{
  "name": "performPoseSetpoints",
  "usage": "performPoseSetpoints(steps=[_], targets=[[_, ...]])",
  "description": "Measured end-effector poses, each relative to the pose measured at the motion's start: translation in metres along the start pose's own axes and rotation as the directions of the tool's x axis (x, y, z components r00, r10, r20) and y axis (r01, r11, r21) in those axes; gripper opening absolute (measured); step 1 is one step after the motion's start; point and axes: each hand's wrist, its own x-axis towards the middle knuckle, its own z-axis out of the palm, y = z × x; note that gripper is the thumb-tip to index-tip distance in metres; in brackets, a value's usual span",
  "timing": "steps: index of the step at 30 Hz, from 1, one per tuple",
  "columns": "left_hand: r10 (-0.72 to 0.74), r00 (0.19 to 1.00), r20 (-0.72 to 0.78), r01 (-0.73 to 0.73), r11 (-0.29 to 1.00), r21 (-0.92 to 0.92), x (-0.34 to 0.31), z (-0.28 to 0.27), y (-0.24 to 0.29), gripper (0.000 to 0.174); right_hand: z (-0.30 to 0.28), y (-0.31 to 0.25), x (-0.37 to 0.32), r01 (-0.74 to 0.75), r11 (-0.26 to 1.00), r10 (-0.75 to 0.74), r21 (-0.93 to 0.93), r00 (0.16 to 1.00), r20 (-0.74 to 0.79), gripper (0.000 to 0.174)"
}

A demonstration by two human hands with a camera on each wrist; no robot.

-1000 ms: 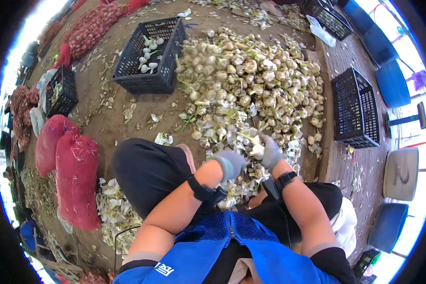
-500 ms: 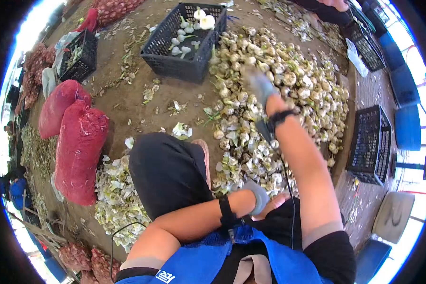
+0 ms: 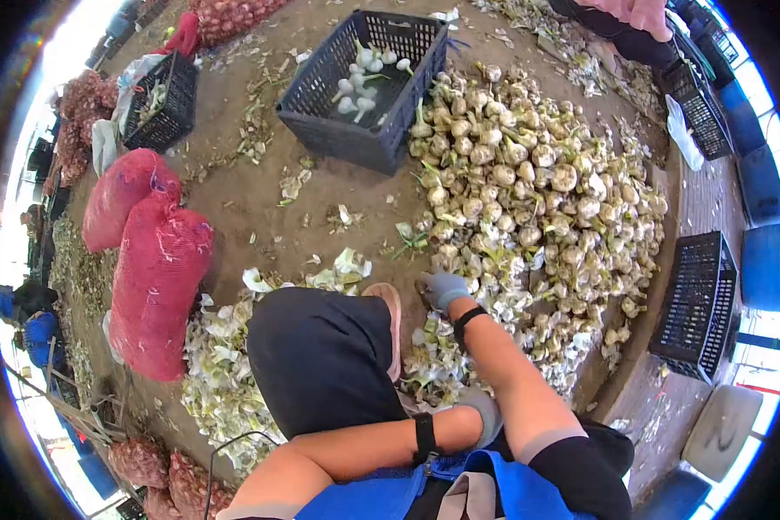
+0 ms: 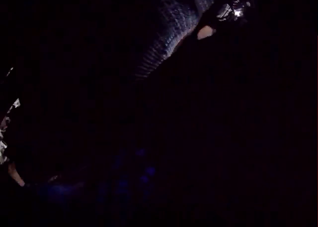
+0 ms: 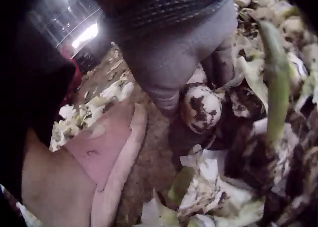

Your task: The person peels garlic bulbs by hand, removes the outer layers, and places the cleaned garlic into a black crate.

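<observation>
My gloved right hand [image 3: 442,289] is down at the near left edge of a garlic heap [image 3: 529,173]. In the right wrist view, its thumb and fingers grip a dirt-streaked garlic bulb [image 5: 202,107] among loose peelings [image 5: 211,184]. The gloved left hand [image 3: 481,412] is drawn back by my lap, partly covered by the right forearm. Its fingers are hidden, and I cannot tell what they hold. The left wrist view is almost black, with just a strip of ribbed glove cuff [image 4: 174,33] showing.
Ahead stands a black crate [image 3: 338,143] with several clean white garlic bulbs [image 3: 364,78]. Red mesh sacks [image 3: 160,286] lie to the left beside peelings [image 3: 221,373]. Another black crate [image 3: 698,303] stands on the right. My sandalled foot [image 3: 386,325] is close to the right hand.
My right hand, holding a white garlic bulb a second ago, swung toward the crate as a bulb showed over it, then returned to the heap's near edge. The left hand moved back toward my lap.
</observation>
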Motion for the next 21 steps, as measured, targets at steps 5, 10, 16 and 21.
performPoseSetpoints(steps=[5,10,16,21], targets=[[-0.031,0.977,0.213,0.003,0.992,0.129,-0.01,-0.094,0.016,0.039,-0.066,0.037,-0.086,0.049,0.845,0.167,0.532,0.922,-0.35,0.055],[-0.072,0.981,-0.179,0.068,0.997,-0.032,-0.015,-0.131,0.018,0.023,-0.104,0.066,-0.2,0.244,-0.454,0.265,0.857,0.955,-0.131,0.028],[0.079,0.55,-0.831,-0.134,0.991,0.005,-0.009,-0.136,0.014,0.054,-0.125,0.016,-0.324,0.468,-0.498,0.314,0.73,0.882,-0.351,0.042],[-0.142,0.894,-0.425,-0.324,0.451,-0.832,0.002,-0.125,0.035,0.033,-0.11,-0.016,-0.356,0.631,-0.38,0.394,0.676,0.772,-0.499,0.052]])
